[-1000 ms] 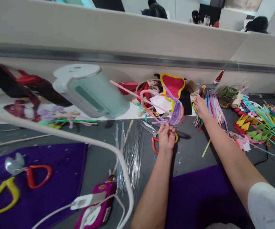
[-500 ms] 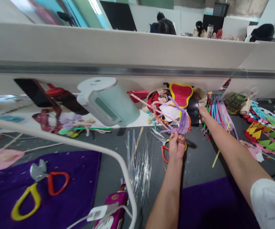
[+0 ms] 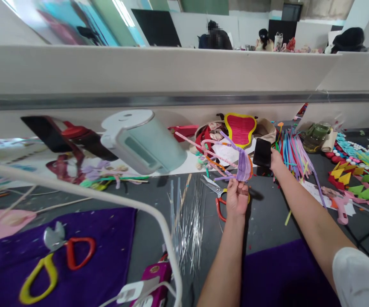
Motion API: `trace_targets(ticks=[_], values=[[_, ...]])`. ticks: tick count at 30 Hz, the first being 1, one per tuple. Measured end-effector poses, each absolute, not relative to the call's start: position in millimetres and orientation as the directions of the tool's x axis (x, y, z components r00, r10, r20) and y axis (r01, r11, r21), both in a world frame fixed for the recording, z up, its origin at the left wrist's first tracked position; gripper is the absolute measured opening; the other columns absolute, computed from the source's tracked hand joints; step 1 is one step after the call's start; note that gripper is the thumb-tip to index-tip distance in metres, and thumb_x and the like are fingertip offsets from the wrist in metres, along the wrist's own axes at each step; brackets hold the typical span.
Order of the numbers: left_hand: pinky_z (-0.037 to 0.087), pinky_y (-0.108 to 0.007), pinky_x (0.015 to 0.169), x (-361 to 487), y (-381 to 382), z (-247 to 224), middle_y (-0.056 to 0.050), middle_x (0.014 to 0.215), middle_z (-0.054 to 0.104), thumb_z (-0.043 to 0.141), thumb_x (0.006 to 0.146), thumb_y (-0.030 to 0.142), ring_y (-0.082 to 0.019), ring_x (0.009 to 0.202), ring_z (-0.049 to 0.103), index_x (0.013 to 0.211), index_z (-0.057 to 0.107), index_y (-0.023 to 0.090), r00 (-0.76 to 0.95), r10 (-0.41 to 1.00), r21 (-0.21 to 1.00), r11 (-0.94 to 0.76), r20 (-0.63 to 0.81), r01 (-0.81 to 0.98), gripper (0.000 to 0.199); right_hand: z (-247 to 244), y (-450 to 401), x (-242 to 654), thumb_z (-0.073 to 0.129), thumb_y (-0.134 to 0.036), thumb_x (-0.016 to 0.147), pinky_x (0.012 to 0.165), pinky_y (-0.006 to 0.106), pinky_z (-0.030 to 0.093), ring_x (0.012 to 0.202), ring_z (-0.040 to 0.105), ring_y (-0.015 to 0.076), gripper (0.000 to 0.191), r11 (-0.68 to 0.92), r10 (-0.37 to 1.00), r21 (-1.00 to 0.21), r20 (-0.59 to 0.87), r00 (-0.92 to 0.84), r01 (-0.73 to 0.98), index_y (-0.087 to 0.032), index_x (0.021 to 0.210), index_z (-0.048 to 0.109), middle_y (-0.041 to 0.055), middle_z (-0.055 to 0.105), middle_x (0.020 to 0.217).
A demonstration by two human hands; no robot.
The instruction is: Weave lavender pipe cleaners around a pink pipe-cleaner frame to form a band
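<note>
Pinched in my left hand is a purple pipe-cleaner piece with an orange edge and loose pink and lilac stems reaching left. My right hand grips the right edge of a black smartphone, its dark face toward me. Just behind the two hands is a red pipe-cleaner shape with a yellow border, leaning against a beige bag. Orange-and-red-handled scissors lie on the table, partly covered by my left hand.
Silver wires and a pale blue pitcher-like container are to the left. Colourful pipe cleaners and a pink glue gun lie right. Large shears rest on purple cloth. A white curved bar crosses the left foreground.
My right hand has drawn the phone slightly down and tipped it, so more of its dark face shows. The pink glue gun has come into sight beside my right forearm. The view has shifted slightly.
</note>
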State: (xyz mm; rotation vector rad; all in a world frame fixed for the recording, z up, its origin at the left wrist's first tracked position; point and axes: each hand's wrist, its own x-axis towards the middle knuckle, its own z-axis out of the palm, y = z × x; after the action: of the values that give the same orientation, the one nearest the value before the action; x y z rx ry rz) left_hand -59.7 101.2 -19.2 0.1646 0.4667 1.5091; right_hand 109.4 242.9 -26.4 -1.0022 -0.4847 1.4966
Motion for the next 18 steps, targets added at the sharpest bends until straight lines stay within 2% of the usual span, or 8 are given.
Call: trace_targets(ticks=[2, 3, 7, 10, 14, 18], values=[[0.038, -0.011, 0.049, -58.8, 101.2, -19.4, 0.006, 0.064, 0.048, 0.072, 0.076, 0.015, -0.001, 0.051, 0.042, 0.074, 0.056, 0.017, -0.022, 0.981, 0.403, 0.059, -0.192, -0.913, 0.017, -21.5, 235.2, 111.8, 0.028, -0.032, 0.093, 0.078, 0.045, 0.054, 0.077, 0.067, 0.0223, 0.039, -0.306, 0.922, -0.651, -0.385, -0.045, -0.694, -0.013, 0.103, 0.06, 0.0085, 0.07, 0.074], [0.038, -0.012, 0.049, -58.5, 101.1, -19.3, 0.005, 0.064, 0.049, 0.072, 0.076, 0.015, -0.001, 0.051, 0.042, 0.074, 0.056, 0.017, -0.028, 0.982, 0.41, 0.052, -0.188, -0.911, 0.016, -18.9, 231.7, 111.3, 0.025, -0.034, 0.094, 0.081, 0.048, 0.053, 0.08, 0.067, 0.0225, 0.042, -0.318, 0.922, -0.603, -0.378, -0.089, -0.732, -0.014, 0.106, 0.06, 0.0087, 0.071, 0.078], [0.038, -0.011, 0.049, -58.5, 100.6, -18.6, 0.006, 0.064, 0.048, 0.073, 0.075, 0.016, -0.001, 0.052, 0.043, 0.075, 0.057, 0.017, -0.03, 0.986, 0.422, 0.043, -0.165, -0.906, 0.016, -10.4, 223.0, 99.7, 0.016, -0.045, 0.096, 0.091, 0.054, 0.048, 0.091, 0.067, 0.0228, 0.052, -0.239, 0.965, -0.501, -0.216, -0.147, -0.832, -0.019, 0.114, 0.058, 0.0081, 0.072, 0.09], [0.038, -0.011, 0.049, -59.4, 100.6, -18.3, 0.006, 0.064, 0.047, 0.073, 0.075, 0.017, -0.001, 0.051, 0.043, 0.076, 0.058, 0.018, -0.022, 0.988, 0.424, 0.046, -0.152, -0.905, 0.015, -6.8, 220.6, 90.1, 0.018, -0.051, 0.095, 0.094, 0.052, 0.047, 0.096, 0.066, 0.0239, 0.056, -0.255, 0.966, -0.483, -0.173, -0.194, -0.838, -0.016, 0.112, 0.059, 0.0103, 0.072, 0.092], [0.038, -0.011, 0.049, -60.3, 100.6, -18.3, 0.006, 0.064, 0.048, 0.072, 0.075, 0.016, -0.001, 0.052, 0.043, 0.078, 0.059, 0.018, -0.008, 0.988, 0.414, 0.057, -0.153, -0.909, 0.014, -3.0, 219.4, 86.3, 0.027, -0.052, 0.095, 0.091, 0.049, 0.05, 0.094, 0.067, 0.0243, 0.052, -0.308, 0.951, -0.509, -0.2, -0.238, -0.804, -0.014, 0.107, 0.061, 0.0104, 0.073, 0.087], [0.038, -0.011, 0.05, -61.0, 99.8, -18.0, 0.006, 0.065, 0.047, 0.073, 0.075, 0.015, -0.001, 0.052, 0.043, 0.081, 0.06, 0.019, -0.008, 0.987, 0.391, 0.057, -0.162, -0.919, 0.015, -2.2, 222.3, 89.7, 0.027, -0.051, 0.095, 0.088, 0.047, 0.052, 0.09, 0.068, 0.0241, 0.052, -0.327, 0.944, -0.54, -0.218, -0.246, -0.776, -0.013, 0.104, 0.061, 0.0098, 0.073, 0.083]])
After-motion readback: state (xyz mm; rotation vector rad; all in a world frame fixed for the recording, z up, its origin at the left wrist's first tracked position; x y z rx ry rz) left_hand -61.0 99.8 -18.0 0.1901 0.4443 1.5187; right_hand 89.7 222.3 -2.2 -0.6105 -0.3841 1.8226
